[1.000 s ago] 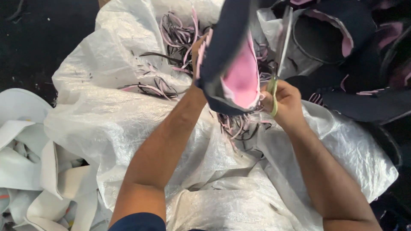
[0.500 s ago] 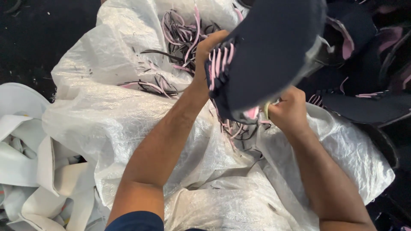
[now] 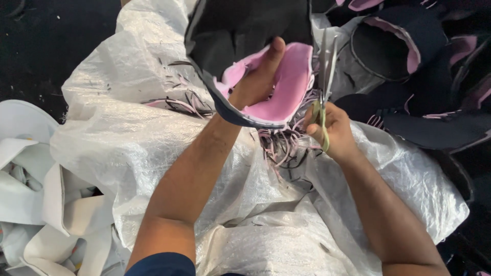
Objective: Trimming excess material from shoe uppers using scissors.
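Observation:
My left hand (image 3: 258,82) grips a dark navy fabric piece with a pink foam lining (image 3: 286,87), held up over a white woven sack (image 3: 128,138). The thumb presses on the pink side. My right hand (image 3: 327,128) is closed around the yellow-green handles of a pair of scissors (image 3: 326,61), whose blades point up beside the right edge of the piece. Thin pink and dark trimmings (image 3: 281,148) lie on the sack just below both hands.
A pile of more navy and pink pieces (image 3: 409,56) lies at the upper right. White strips and offcuts (image 3: 36,204) are heaped at the lower left. More trimmings (image 3: 179,102) lie on the sack's left fold. The floor around is dark.
My left hand has turned the piece: first pink showed, then its dark outer side faced me, now the pink lining faces me again. The scissors are upright beside it again.

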